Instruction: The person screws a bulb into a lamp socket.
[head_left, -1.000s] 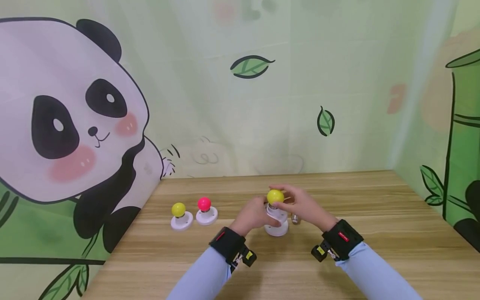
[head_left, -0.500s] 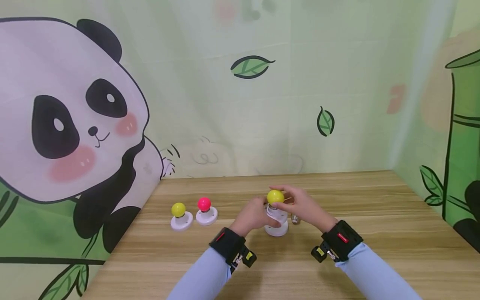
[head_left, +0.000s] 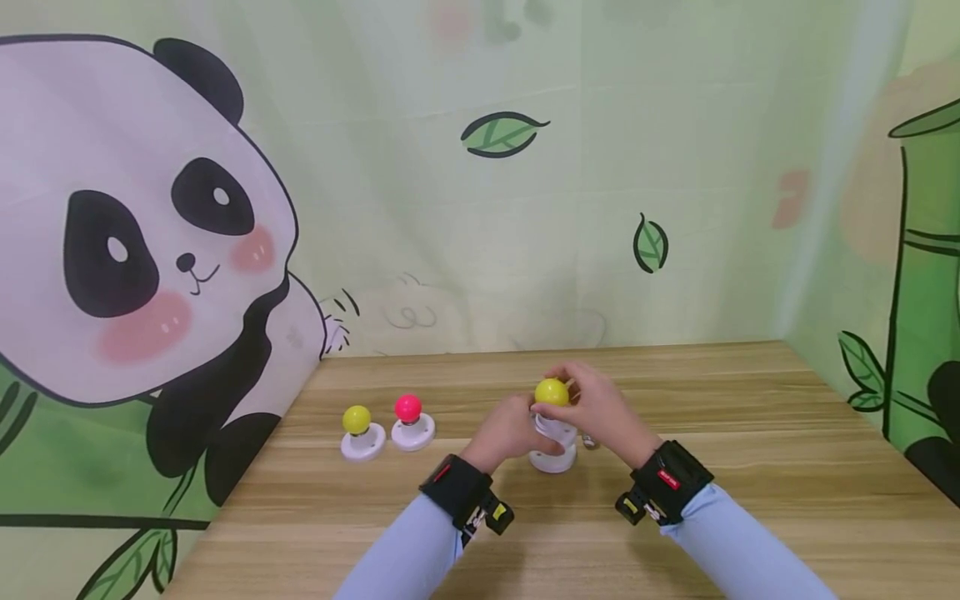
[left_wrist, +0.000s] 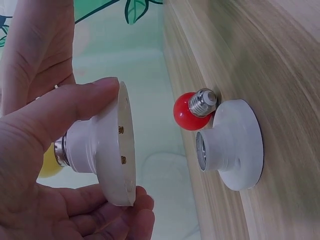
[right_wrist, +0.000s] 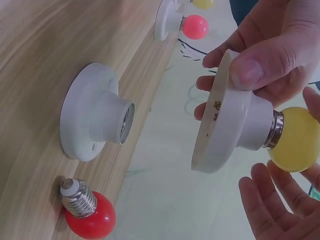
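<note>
My left hand [head_left: 513, 433] grips a white lamp socket [right_wrist: 225, 125] by its round base, thumb on one side and fingers on the other. A yellow light bulb [head_left: 552, 392] stands in that socket, a strip of its metal cap [right_wrist: 276, 130] showing above the collar. My right hand [head_left: 603, 412] holds the bulb's globe between thumb and fingers. Under the raised socket, a second white socket [left_wrist: 237, 145] sits on the table with its mouth vacant. Beside it lies a loose red bulb [left_wrist: 191, 111], mostly hidden by my right hand in the head view.
On the wooden table [head_left: 420, 525], to the left, stand two more white sockets, one with a yellow bulb [head_left: 357, 419] and one with a pinkish-red bulb [head_left: 408, 407]. A panda-printed curtain [head_left: 510, 233] rises behind the table's back edge.
My right hand has shifted slightly left and turned around the yellow bulb, its wrist swinging inward. My left hand and the socket have stayed nearly still.
</note>
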